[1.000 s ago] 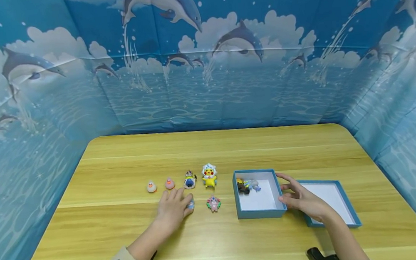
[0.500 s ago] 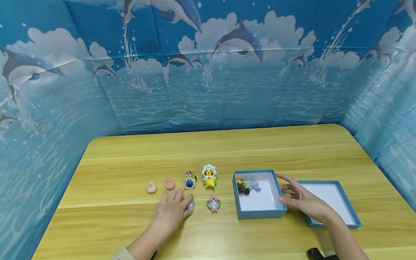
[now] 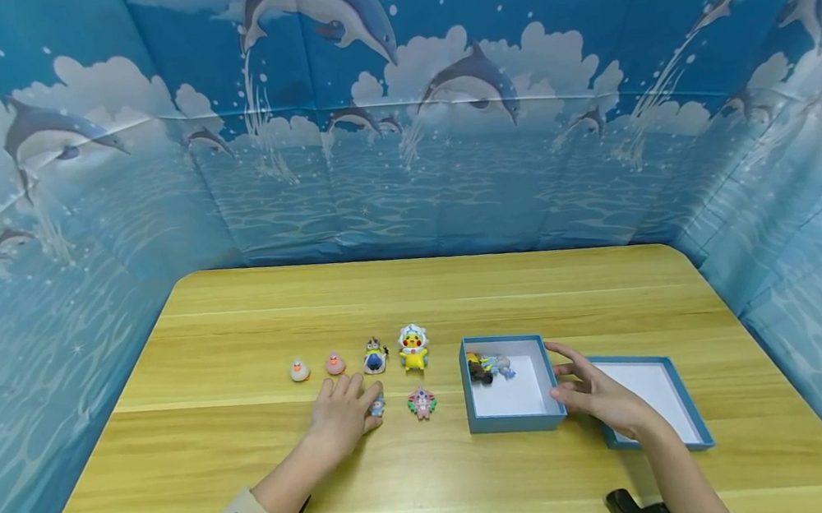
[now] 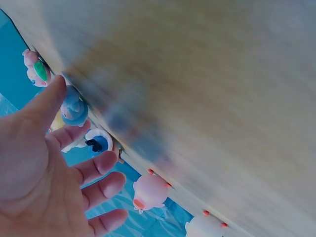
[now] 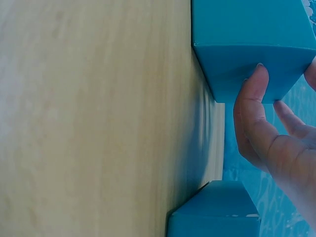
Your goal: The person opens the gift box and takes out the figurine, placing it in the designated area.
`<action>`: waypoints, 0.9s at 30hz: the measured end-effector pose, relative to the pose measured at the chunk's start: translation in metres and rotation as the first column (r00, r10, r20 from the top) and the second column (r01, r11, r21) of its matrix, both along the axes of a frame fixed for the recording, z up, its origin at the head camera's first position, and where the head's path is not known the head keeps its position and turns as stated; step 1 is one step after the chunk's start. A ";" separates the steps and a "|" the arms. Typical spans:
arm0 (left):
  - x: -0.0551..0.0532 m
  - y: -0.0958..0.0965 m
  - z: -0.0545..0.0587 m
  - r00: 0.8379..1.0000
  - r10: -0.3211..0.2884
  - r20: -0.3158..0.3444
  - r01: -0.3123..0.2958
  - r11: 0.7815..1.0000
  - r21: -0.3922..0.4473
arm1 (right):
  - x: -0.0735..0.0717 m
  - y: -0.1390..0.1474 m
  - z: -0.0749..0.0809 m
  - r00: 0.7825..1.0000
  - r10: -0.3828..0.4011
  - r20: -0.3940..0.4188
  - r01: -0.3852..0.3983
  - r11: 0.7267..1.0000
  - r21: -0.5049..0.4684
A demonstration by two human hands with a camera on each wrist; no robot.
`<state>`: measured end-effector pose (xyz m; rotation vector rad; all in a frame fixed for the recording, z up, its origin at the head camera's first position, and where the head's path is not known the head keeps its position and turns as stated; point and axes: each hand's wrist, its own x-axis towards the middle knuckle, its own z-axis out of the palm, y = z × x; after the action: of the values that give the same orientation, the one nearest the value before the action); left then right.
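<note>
My left hand (image 3: 341, 420) has its thumb and forefinger on either side of a small blue figurine (image 3: 377, 406), pinching it while the other fingers stay spread. In the left wrist view the figurine (image 4: 74, 109) shows between thumb and forefinger. On the right, my right hand (image 3: 603, 399) holds the side wall of a blue open box (image 3: 518, 423), thumb at the rim and curved fingers against the outside. Inside the box lie a dark figurine with yellow (image 3: 478, 370) and a grey-blue one (image 3: 499, 365). A pink figurine with green sides (image 3: 422, 402) is right of the left hand.
Behind the left hand stand a white duck (image 3: 299, 370), a pink duck (image 3: 335, 363), a crowned figurine in blue (image 3: 373, 356) and a yellow figurine in a white hood (image 3: 413, 349). A blue-edged lid (image 3: 680, 396) lies right of the box, under the right forearm.
</note>
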<state>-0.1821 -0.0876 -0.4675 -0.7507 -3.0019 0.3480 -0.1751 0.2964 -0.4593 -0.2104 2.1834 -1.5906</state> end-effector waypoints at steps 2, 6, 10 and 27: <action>0.000 0.000 0.000 1.000 0.000 -0.010 0.000 1.000 0.008 | 0.000 0.000 -0.001 1.000 0.000 0.002 0.000 1.000 0.003; 0.002 0.001 0.003 1.000 -0.004 -0.023 0.005 0.999 0.038 | 0.000 0.000 -0.002 1.000 -0.011 0.011 0.011 1.000 0.009; 0.002 0.004 0.012 0.999 -0.022 -0.039 0.025 0.997 0.079 | 0.000 0.000 -0.002 1.000 -0.020 0.013 0.020 1.000 0.009; -0.012 0.069 0.039 0.990 -0.133 0.051 0.123 0.977 0.172 | 0.001 0.000 0.001 1.000 0.008 -0.011 -0.008 1.000 -0.009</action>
<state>-0.1942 -0.0190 -0.4280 -0.9482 -2.9704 0.0658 -0.1737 0.2961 -0.4580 -0.2314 2.1814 -1.5986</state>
